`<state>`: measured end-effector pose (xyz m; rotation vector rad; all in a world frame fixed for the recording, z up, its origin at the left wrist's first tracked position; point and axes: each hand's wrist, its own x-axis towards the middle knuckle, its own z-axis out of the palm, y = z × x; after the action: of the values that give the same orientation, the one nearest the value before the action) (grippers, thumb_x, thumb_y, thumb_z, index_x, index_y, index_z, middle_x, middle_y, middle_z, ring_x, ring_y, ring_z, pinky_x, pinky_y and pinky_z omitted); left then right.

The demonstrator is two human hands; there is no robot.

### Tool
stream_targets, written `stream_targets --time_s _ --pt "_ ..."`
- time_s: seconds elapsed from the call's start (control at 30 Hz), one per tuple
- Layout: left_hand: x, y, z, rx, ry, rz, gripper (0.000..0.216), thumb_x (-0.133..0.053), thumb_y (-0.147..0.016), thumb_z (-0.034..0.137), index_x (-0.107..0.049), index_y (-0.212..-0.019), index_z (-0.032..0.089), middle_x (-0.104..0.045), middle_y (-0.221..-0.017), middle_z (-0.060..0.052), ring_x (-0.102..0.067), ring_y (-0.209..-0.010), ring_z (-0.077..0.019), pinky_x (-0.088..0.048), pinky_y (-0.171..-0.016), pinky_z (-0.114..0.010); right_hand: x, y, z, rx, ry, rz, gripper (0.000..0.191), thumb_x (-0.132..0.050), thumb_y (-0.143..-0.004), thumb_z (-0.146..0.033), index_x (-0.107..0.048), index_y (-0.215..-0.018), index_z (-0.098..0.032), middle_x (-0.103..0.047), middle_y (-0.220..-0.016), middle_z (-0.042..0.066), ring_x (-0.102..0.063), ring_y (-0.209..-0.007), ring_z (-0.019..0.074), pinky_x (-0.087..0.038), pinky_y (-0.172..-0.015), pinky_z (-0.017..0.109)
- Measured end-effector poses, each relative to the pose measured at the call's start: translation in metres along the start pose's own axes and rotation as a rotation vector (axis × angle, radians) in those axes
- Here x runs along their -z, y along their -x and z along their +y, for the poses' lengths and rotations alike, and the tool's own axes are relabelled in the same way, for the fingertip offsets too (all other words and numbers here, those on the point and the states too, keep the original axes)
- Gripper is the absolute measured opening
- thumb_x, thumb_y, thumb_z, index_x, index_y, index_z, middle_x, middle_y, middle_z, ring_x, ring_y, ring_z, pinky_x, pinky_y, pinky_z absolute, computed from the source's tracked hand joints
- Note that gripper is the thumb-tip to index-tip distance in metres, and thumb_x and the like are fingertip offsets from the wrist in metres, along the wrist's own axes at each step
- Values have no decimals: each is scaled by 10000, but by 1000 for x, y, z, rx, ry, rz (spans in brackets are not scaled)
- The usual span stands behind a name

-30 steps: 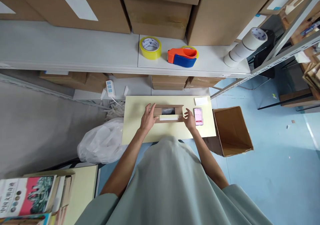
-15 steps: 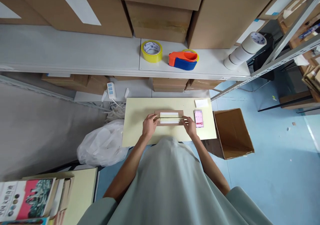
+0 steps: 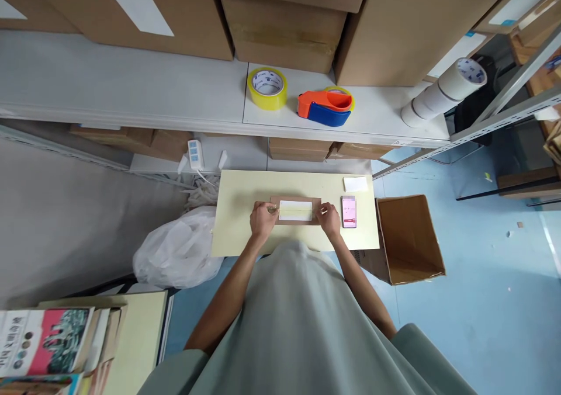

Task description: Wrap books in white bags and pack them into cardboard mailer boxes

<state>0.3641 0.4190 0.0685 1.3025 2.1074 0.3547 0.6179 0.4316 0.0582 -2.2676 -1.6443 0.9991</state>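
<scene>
On the pale yellow table lies a flat brown cardboard piece (image 3: 295,222) with a white label (image 3: 287,205) on its face. A thin yellowish strip (image 3: 302,210), which looks like tape, runs lengthwise across the label between both hands. My left hand (image 3: 263,218) pinches the strip's left end at the cardboard's left edge. At the right edge my right hand (image 3: 329,218) has its fingers closed at the other end. Whether the strip touches the label cannot be made out. A phone (image 3: 349,211) with a pink screen lies to the right of my right hand.
A white slip (image 3: 355,184) lies on the table (image 3: 241,237). The shelf holds a yellow tape roll (image 3: 267,104), an orange-blue tape dispenser (image 3: 325,108) and white rolls (image 3: 432,100). An open carton (image 3: 409,237) stands right, a plastic bag (image 3: 179,249) left, and books (image 3: 56,342) lower left.
The strip looked like a thin dark line over the cardboard; now it shows as a pale band across the label. My hands have stayed at the two ends. The camera view has shifted slightly.
</scene>
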Motion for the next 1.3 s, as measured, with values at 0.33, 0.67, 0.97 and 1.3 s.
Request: stream_targets --time_s 0.33,0.67,0.97,1.3 --pt "-16 -6 12 35 -73 46 457 -889 -815 479 -743 -1133 186 -663 -1336 -166 -672 -1275 -362 -610 -1014 -427 -20 -11 -17 -59 35 10 406 -809 -872 -481 -530 -1070 -263 -637 -1285 142 -693 -1142 334 -592 -874 421" --pt "-2 -26 -59 -24 445 -206 375 -763 -841 572 -840 -1008 244 -854 -1150 -73 -792 -898 -232 -628 -919 -359 -4 -19 41 212 -613 -150 526 -746 -802 -759 -631 -798 -245 -734 -850 35 -692 -759 200 -608 -692 326" --pt "2 -18 -45 -120 295 -113 229 -676 -895 425 -779 -955 229 -827 -1163 -98 -791 -888 -236 -653 -931 -385 3 -18 30 249 -480 -100 412 -772 -862 -636 -686 -804 -237 -779 -887 58 -754 -815 225 -658 -798 382" --pt "99 -38 96 -671 260 205 246 -559 -1069 318 -785 -1118 235 -762 -1397 -77 -749 -1244 -270 -587 -1134 -432 177 -67 -129 865 5 433 319 -596 -1103 -477 -672 -1292 -231 -724 -1326 147 -682 -1268 319 -561 -1118 517"
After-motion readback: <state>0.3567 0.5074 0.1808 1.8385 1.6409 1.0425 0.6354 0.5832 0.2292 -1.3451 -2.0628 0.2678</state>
